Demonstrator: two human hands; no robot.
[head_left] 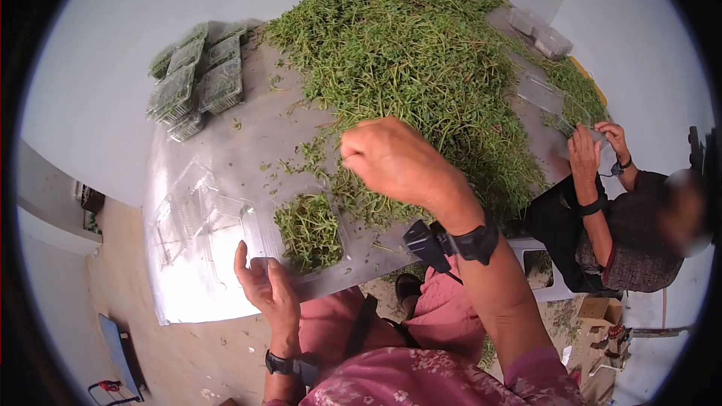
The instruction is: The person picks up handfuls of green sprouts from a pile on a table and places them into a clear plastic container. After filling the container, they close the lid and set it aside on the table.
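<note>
Pale grey walls surround a table (pixel 226 180) covered in a shiny, pale sheet, seen from above. A big heap of green leafy sprigs (pixel 421 60) fills the upper centre and right of the frame.

At lower centre, a clear plastic clamshell tray (pixel 308 231) lies open near the table's front edge, one half loosely filled with sprigs. The person's left hand (pixel 265 286), at lower left, is spread with the palm up and the fingertips at the tray's near edge. It holds nothing.

The right hand (pixel 398 165), at centre, hangs over the near edge of the heap, just above and right of the tray. Its fingers are bunched and pointing down, and it is unclear whether they pinch any sprigs. Both wrists wear black bands.

At upper left stands a stack of filled clear plastic trays (pixel 192 79). At upper right sit empty clear plastic trays (pixel 540 31).

At right, a seated co-worker's hands (pixel 594 146) hold another clear tray at the table's far edge.
</note>
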